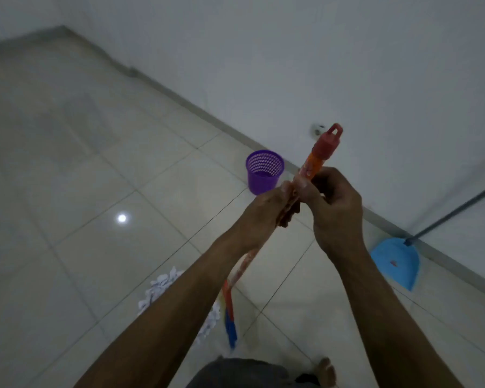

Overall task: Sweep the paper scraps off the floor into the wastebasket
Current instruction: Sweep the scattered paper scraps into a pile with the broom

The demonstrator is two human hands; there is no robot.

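Holding 1 broom (324, 148) in 2 hands, near 1 wastebasket (263, 172), 1 dustpan (395, 261), 1 pile of paper scraps (160, 287).
Curling left hand (263, 211) and right hand (336, 208) fingers round its upper end, well above the scraps.

Purple mesh wastebasket (264, 170), orange-red broom handle (321, 154), light blue dustpan (395, 261), white scraps (163, 287).

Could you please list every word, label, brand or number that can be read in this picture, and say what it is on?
No text here can be read.
broom handle: patterned orange wrap, possibly printed, too blurred to read.
blue dustpan: one small reddish mark, too small to read.
purple wastebasket: no label shows.
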